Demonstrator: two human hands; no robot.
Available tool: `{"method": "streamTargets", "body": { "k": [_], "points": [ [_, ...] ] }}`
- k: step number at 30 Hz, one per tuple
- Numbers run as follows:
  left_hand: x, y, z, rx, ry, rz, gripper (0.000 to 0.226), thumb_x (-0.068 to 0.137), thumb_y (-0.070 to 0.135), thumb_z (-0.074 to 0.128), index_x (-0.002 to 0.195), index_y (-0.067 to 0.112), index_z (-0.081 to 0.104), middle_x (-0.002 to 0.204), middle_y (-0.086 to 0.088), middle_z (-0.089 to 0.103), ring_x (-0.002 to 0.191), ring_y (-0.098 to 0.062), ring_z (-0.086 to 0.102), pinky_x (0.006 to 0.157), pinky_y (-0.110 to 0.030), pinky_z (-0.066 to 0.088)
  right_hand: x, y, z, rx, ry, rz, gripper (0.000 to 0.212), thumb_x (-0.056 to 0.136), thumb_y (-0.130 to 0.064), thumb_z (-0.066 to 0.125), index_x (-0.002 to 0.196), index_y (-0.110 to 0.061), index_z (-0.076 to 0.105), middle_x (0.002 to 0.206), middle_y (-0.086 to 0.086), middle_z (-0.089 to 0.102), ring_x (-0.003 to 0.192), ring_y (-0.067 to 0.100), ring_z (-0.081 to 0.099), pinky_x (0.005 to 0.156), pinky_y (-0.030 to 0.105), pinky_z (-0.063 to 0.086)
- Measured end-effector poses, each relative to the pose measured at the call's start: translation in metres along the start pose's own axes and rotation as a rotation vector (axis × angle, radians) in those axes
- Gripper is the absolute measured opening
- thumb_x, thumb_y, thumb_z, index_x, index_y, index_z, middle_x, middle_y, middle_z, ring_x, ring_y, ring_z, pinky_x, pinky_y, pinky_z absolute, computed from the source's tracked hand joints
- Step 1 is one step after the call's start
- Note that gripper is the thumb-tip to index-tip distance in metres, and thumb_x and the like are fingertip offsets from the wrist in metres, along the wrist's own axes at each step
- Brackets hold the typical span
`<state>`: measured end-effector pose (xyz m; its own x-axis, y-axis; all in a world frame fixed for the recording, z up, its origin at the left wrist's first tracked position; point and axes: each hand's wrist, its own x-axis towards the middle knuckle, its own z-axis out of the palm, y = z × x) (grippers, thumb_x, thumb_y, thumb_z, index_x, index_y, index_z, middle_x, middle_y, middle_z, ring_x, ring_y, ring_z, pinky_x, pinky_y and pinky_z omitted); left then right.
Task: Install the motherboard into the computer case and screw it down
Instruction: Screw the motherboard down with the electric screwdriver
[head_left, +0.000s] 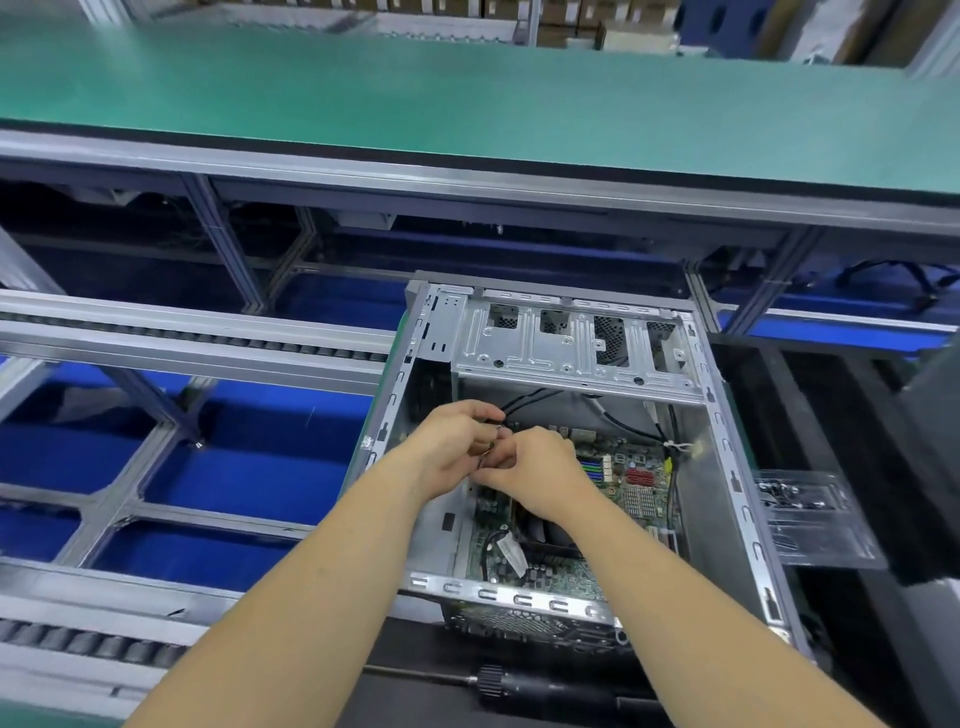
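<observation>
While both hands meet over the open computer case (571, 332), the left hand (457, 447) sits toward the case's left wall, its fingers (480, 413) curled round a thin black cable (524, 402) that runs up and to the right toward the drive cage at the far end. Just beside it, touching it at the fingertips, the right hand (535, 478) pinches something small between thumb and forefinger; what that is cannot be told, since the hands hide it, though it looks like the end of the same cable or a small connector.

Below and to the right of the hands lies the motherboard (623, 483), already flat on the floor of the case, its long axis running from the near edge of the case away toward the drive cage. Both hands hover above its far left corner, so the left hand is nearer the case wall and the right hand nearer the middle of the board. No screw can be made out in any board hole from here.

Further right, outside the case wall, a clear plastic tray (815, 519) holds small dark parts, likely screws; it is well apart from both hands and nearer the right one. Across the near edge of the surface, below the case, a black electric screwdriver (524, 686) lies on its side, its long axis left to right, near the right forearm. My judgement is that the cable needs clearing from the board before screwing begins.
</observation>
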<state>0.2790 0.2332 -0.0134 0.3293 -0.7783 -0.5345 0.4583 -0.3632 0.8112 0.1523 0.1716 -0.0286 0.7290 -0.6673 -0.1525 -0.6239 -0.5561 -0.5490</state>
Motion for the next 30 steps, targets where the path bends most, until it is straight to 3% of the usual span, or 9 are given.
{"method": "streamTargets", "body": {
  "k": [7,12,18,20,23,25,28,30],
  "points": [
    [0.001,-0.001,0.001,-0.009,0.020,0.029,0.037,0.086,-0.024,0.039,0.108,-0.001,0.058,0.100,-0.024,0.061,0.079,-0.026,0.063,0.077,-0.031,0.056,0.007,0.007,0.003,0.106,-0.001,0.103,0.015,0.092,-0.047,0.068,0.088,-0.039,0.081,0.075,-0.011,0.069,0.087,0.013,0.059,0.093,0.040,0.040],
    [0.002,-0.003,0.001,0.049,0.015,0.044,0.033,0.087,-0.023,0.043,0.104,0.000,0.059,0.101,-0.024,0.064,0.081,-0.028,0.063,0.077,-0.036,0.050,0.010,0.006,0.007,0.132,-0.005,0.162,0.027,0.087,-0.052,0.071,0.083,-0.027,0.082,0.081,-0.002,0.073,0.089,0.018,0.063,0.089,0.038,0.039],
    [0.006,-0.004,0.000,0.063,0.045,0.057,0.024,0.085,-0.014,0.053,0.096,0.005,0.064,0.091,-0.018,0.073,0.076,-0.020,0.069,0.072,-0.028,0.058,0.008,0.005,0.002,0.169,-0.027,0.177,0.015,0.085,-0.028,0.077,0.070,-0.029,0.077,0.076,-0.015,0.068,0.099,0.019,0.064,0.099,0.044,0.042],
    [0.009,-0.005,-0.001,0.281,0.181,0.130,0.020,0.085,-0.004,0.054,0.089,0.011,0.065,0.086,-0.012,0.074,0.074,-0.019,0.069,0.071,-0.032,0.057,0.007,0.005,-0.001,0.232,-0.024,0.157,0.023,0.084,-0.023,0.078,0.063,-0.029,0.071,0.067,-0.011,0.064,0.084,0.021,0.062,0.092,0.042,0.047],
    [0.006,-0.008,-0.006,0.855,0.384,0.262,0.022,0.083,0.009,0.049,0.082,0.022,0.067,0.082,0.005,0.068,0.078,-0.017,0.062,0.068,-0.028,0.049,0.005,0.008,-0.007,0.449,0.030,0.117,0.021,0.084,-0.013,0.080,0.065,-0.018,0.074,0.071,0.005,0.071,0.069,0.013,0.058,0.075,0.035,0.050],
    [0.003,-0.013,-0.005,0.996,0.281,0.233,0.020,0.082,0.009,0.052,0.085,0.020,0.069,0.081,0.006,0.066,0.078,-0.016,0.059,0.068,-0.024,0.042,0.005,0.010,-0.011,0.513,0.035,0.086,0.017,0.084,-0.010,0.081,0.069,-0.014,0.075,0.077,0.008,0.074,0.068,0.009,0.060,0.072,0.030,0.052],
    [-0.001,-0.018,-0.003,0.886,0.035,0.189,0.013,0.078,0.003,0.054,0.083,0.002,0.065,0.068,-0.003,0.055,0.068,-0.020,0.050,0.066,-0.028,0.038,0.008,0.012,-0.011,0.493,0.024,0.078,0.015,0.081,-0.013,0.084,0.069,-0.014,0.076,0.068,-0.002,0.070,0.062,0.003,0.058,0.063,0.019,0.048],
    [-0.004,-0.018,-0.005,0.837,0.003,0.209,0.012,0.080,0.004,0.057,0.084,-0.004,0.065,0.065,-0.007,0.048,0.064,-0.018,0.044,0.064,-0.029,0.036,0.008,0.013,-0.011,0.488,0.029,0.084,0.015,0.079,-0.018,0.086,0.069,-0.015,0.076,0.065,-0.004,0.069,0.060,0.003,0.056,0.060,0.018,0.046]
  ]
}}
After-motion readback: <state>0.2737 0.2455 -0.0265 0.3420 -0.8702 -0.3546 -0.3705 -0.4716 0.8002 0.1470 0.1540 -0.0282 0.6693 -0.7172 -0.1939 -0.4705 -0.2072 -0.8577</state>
